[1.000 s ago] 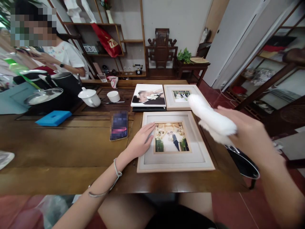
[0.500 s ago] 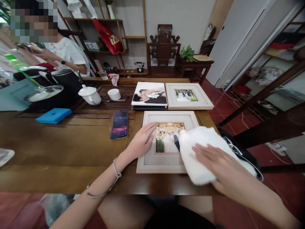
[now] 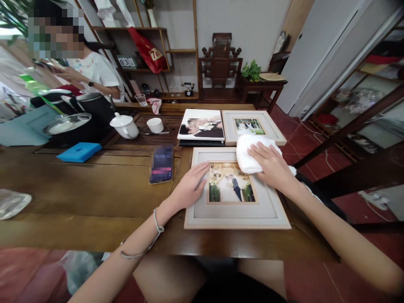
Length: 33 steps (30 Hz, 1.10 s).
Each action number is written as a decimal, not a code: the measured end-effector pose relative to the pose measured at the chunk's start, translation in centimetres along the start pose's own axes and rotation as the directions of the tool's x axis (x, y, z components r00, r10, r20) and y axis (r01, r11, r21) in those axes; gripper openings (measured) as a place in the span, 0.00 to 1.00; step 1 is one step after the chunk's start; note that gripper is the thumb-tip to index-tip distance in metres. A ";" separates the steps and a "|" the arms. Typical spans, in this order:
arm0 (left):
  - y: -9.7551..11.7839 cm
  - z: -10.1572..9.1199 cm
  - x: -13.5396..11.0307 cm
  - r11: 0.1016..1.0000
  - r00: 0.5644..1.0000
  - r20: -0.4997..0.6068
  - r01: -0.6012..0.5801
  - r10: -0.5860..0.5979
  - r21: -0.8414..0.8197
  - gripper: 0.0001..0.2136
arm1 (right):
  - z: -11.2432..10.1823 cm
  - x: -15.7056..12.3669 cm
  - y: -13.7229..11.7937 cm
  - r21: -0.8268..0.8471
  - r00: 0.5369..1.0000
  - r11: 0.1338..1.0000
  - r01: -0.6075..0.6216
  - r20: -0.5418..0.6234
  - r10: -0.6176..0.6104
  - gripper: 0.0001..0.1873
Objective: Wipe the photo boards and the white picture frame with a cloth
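A pale wooden picture frame [image 3: 236, 224] with a wedding photo [image 3: 232, 185] in its middle lies flat on the table in front of me. My left hand [image 3: 191, 185] rests on the frame's left side, fingers stretched out near the photo's edge. With my right hand [image 3: 272, 166] I press a folded white cloth [image 3: 246, 152] onto the frame's upper right corner. The fingers lie over the cloth, and part of it hides the frame's far edge. Just beyond are a second framed photo [image 3: 277, 135] and a white-edged photo panel [image 3: 200, 125] stacked on something black.
A phone [image 3: 161, 164] lies left of the frame on the wooden table [image 3: 104, 198]. Farther left are a blue box [image 3: 79, 152], a lidded white cup [image 3: 124, 126], a small white cup [image 3: 155, 125] and a lidded pot [image 3: 67, 126]. Across the table sits a person [image 3: 97, 69].
My right hand has moved the cloth away from me, from the frame's right side to its upper right corner, uncovering the photo. My left hand stays on the frame.
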<state>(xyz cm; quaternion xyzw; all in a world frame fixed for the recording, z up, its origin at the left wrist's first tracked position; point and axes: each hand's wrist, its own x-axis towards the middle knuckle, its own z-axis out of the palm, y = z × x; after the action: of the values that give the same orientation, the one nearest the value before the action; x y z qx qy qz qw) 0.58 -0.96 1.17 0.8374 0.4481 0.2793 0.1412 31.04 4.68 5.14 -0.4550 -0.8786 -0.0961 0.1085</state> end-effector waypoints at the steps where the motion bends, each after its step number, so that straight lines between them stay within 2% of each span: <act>1: 0.1 0.0 0.0 1.000 1.000 -0.001 0.002 -0.002 0.002 0.22 | 0.1 0.3 -0.1 -0.008 1.000 1.000 0.010 0.010 -0.009 0.34; 4: 0.2 -0.1 0.1 1.000 1.000 0.002 0.000 0.000 0.010 0.21 | -0.3 -0.9 -1.3 -0.018 0.995 0.999 0.046 0.094 -0.044 0.35; 7: 0.2 -0.1 0.0 1.000 1.000 -0.003 -0.005 0.005 0.012 0.21 | -2.4 -4.9 -3.7 -0.024 0.981 0.995 0.102 0.166 -0.096 0.39; 10: 0.1 -0.1 0.0 1.000 1.000 -0.013 -0.012 0.012 0.002 0.21 | -5.6 -9.5 -5.9 0.024 0.960 0.971 0.236 0.147 -0.237 0.42; 13: 0.0 0.0 0.0 1.000 1.000 -0.011 -0.019 0.018 -0.009 0.22 | -8.0 -11.9 -6.7 0.121 0.944 0.948 0.296 0.117 -0.309 0.43; 15: 0.0 0.0 0.0 1.000 1.000 -0.003 -0.017 0.017 -0.006 0.22 | -7.9 -11.6 -6.2 0.130 0.956 0.957 0.260 0.104 -0.274 0.42; 17: 0.0 0.0 0.0 1.000 1.000 0.002 -0.017 0.017 0.001 0.22 | -6.6 -9.8 -5.1 0.094 0.971 0.975 0.202 0.111 -0.212 0.41; 20: -0.1 -0.1 0.0 1.000 1.000 0.001 -0.023 0.023 0.005 0.22 | -3.5 -5.4 -2.9 0.021 0.989 0.995 0.101 0.103 -0.103 0.38; 22: -0.1 -0.1 0.0 1.000 1.000 -0.001 -0.024 0.024 0.006 0.22 | -1.7 -2.1 -1.7 -0.020 1.000 1.000 0.011 0.027 -0.010 0.35; 24: -0.1 -0.1 0.0 1.000 1.000 0.001 -0.022 0.022 0.009 0.21 | -0.4 0.7 -1.0 -0.031 0.999 0.998 -0.046 -0.023 0.045 0.33; 26: -0.1 -0.1 0.0 1.000 1.000 0.001 -0.023 0.023 0.013 0.21 | 0.3 2.5 -1.0 -0.046 0.999 0.998 -0.045 0.002 0.045 0.34; 29: -0.1 0.0 0.1 0.999 1.000 -0.004 -0.030 0.030 0.014 0.21 | 0.4 2.5 -2.3 -0.066 0.997 0.998 0.009 0.081 -0.003 0.35; 33: -0.3 0.1 0.0 0.999 0.999 -0.021 -0.034 0.034 -0.002 0.21 | -1.6 -2.5 -5.4 -0.059 0.979 0.991 0.123 0.173 -0.112 0.37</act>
<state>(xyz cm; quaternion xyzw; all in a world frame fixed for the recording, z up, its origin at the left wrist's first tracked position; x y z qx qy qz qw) 0.47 -0.81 0.94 0.8418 0.4351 0.2906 0.1327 28.17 -0.74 5.62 -0.4123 -0.9061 -0.0938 0.0120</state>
